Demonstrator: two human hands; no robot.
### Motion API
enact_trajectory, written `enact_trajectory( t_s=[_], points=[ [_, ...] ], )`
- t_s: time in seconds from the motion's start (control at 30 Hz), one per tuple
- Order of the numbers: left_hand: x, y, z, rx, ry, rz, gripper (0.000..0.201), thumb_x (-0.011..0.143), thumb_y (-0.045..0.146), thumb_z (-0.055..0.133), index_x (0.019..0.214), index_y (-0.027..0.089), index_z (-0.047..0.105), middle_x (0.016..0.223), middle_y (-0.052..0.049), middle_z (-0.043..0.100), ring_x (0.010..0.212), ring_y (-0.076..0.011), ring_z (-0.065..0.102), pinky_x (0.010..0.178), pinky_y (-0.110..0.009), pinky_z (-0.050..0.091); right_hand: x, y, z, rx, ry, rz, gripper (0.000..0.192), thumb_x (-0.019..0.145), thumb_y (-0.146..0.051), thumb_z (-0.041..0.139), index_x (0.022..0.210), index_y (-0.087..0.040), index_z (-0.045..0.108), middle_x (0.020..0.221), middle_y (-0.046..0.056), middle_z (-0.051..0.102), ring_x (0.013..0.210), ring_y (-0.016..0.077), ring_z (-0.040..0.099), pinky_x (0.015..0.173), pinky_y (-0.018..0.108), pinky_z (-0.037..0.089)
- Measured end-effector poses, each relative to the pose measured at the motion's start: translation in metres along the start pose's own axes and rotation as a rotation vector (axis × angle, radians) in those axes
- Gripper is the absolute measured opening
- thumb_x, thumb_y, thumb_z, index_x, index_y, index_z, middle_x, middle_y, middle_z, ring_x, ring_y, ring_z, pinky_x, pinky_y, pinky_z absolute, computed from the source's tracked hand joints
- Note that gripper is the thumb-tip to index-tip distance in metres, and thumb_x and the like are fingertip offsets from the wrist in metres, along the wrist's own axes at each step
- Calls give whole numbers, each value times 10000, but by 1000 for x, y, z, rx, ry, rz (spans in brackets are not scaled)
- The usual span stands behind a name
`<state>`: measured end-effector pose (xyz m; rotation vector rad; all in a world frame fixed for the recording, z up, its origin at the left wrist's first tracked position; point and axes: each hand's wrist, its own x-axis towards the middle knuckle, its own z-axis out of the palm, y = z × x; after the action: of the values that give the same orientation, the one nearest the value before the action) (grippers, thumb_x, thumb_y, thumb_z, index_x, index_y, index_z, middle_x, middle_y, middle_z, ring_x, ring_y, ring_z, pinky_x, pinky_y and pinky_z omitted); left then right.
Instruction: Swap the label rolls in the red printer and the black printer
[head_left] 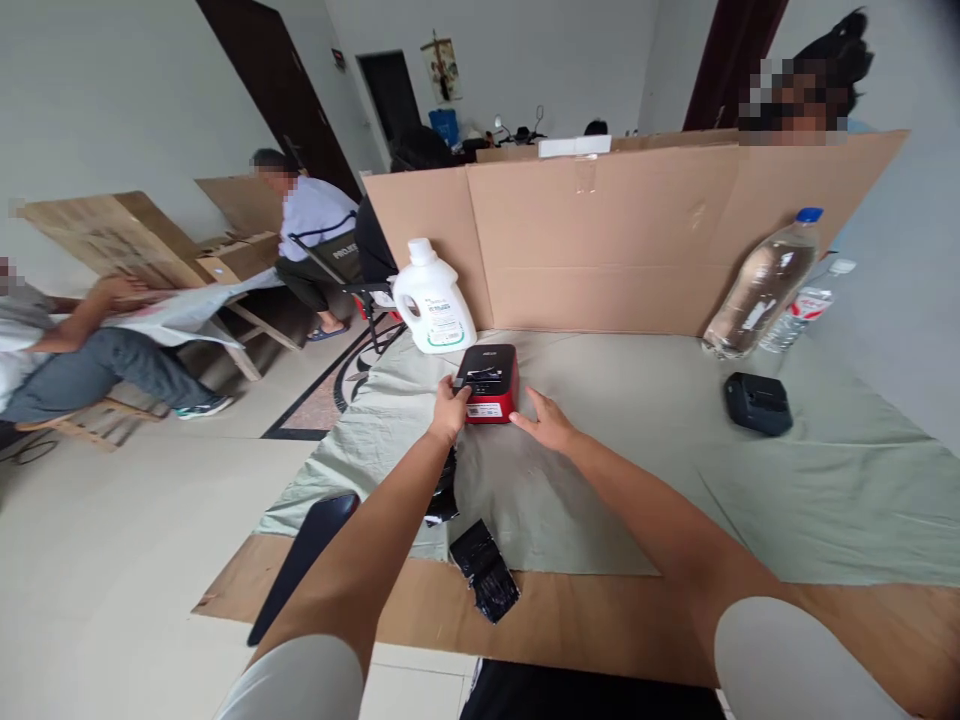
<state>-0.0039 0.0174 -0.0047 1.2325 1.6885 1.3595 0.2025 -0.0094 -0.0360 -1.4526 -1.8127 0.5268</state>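
A small box-shaped device [491, 358] with a black top and red sides stands on the pale green cloth, a white label on its front. My left hand [450, 410] grips its left side, the thumb lying against the front edge and the other fingers partly hidden. Beside the right side, my right hand [551, 422] has its fingers stretched and spread; I cannot tell whether a fingertip touches the casing. Nearer to me, a black tape patch [486, 572] lies across the cloth's front edge, and another black piece [444, 495] is partly covered by my left forearm.
Behind the device stand a white jug [439, 310] and a cardboard screen [600, 240]. At right are a large clear bottle [765, 285], a smaller bottle [801, 308] and a black device [757, 403]. A dark flat object [307, 555] is by the left edge. Other people sit beyond.
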Motion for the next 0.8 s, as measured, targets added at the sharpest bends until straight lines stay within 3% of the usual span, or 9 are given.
enact_trajectory(
  t_s=[0.07, 0.13, 0.2, 0.3, 0.4, 0.5, 0.6, 0.7, 0.8],
  points=[
    [-25, 12, 4, 228, 146, 153, 531, 763, 293, 592, 1256, 146, 464, 1372, -179, 453, 1327, -339, 387, 1105, -520, 284, -5, 28, -40, -178, 14, 35, 640, 732, -474, 702, 1283, -190, 541, 1336, 140, 563, 1272, 303, 483, 1071, 474, 360],
    [-57, 21, 14, 377, 140, 352, 504, 787, 306, 579, 1263, 178, 468, 1462, -165, 359, 1383, -344, 303, 1121, -553, 234, -10, 60, -94, -285, 95, 124, 623, 756, -418, 681, 1292, -138, 530, 1406, 206, 473, 1370, 374, 335, 1114, 590, 218],
    [-91, 26, 30, 449, -26, 497, 463, 798, 307, 582, 1243, 212, 493, 1474, -142, 364, 1385, -339, 307, 1115, -575, 232, -18, 91, -154, -484, 202, 245, 607, 780, -397, 652, 1306, -126, 519, 1476, 223, 367, 1419, 416, 192, 1098, 653, 127],
    [-138, 20, 64, 505, -337, 550, 448, 797, 332, 605, 1225, 229, 520, 1462, -141, 411, 1393, -353, 303, 1107, -605, 221, -41, 133, -230, -763, 301, 533, 686, 787, -434, 644, 1389, -176, 441, 1544, 226, 209, 1419, 472, 89, 1030, 695, 146],
    [-171, 5, 96, 544, -522, 507, 520, 818, 415, 582, 1287, 207, 498, 1513, -182, 346, 1437, -396, 208, 1107, -652, 160, -70, 161, -272, -741, 241, 831, 786, 777, -531, 635, 1451, -233, 361, 1535, 256, 166, 1378, 488, 209, 1013, 624, 232],
    [-192, -7, 109, 638, -617, 493, 591, 857, 462, 507, 1379, 191, 447, 1555, -184, 273, 1461, -399, 132, 1123, -658, 88, -95, 174, -280, -650, 184, 865, 818, 822, -580, 531, 1497, -205, 261, 1423, 281, 315, 1285, 423, 397, 1003, 526, 306],
    [-205, -9, 106, 828, -667, 512, 614, 920, 475, 379, 1467, 198, 355, 1592, -122, 205, 1481, -339, 86, 1164, -590, 47, -111, 171, -270, -642, 224, 814, 841, 795, -615, 508, 1490, -202, 277, 1358, 247, 369, 1234, 417, 437, 988, 506, 344],
    [-209, -5, 101, 963, -686, 514, 630, 947, 494, 308, 1506, 204, 286, 1607, -87, 158, 1487, -307, 64, 1181, -545, 51, -124, 153, -252, -640, 260, 749, 809, 777, -619, 507, 1461, -219, 343, 1309, 211, 404, 1203, 404, 452, 979, 505, 365],
    [-209, -2, 100, 992, -689, 520, 632, 947, 497, 321, 1506, 203, 289, 1606, -91, 159, 1485, -315, 77, 1179, -547, 66, -140, 125, -226, -632, 268, 594, 739, 799, -568, 514, 1437, -215, 395, 1224, 183, 459, 1155, 360, 484, 984, 491, 374]
  ],
)
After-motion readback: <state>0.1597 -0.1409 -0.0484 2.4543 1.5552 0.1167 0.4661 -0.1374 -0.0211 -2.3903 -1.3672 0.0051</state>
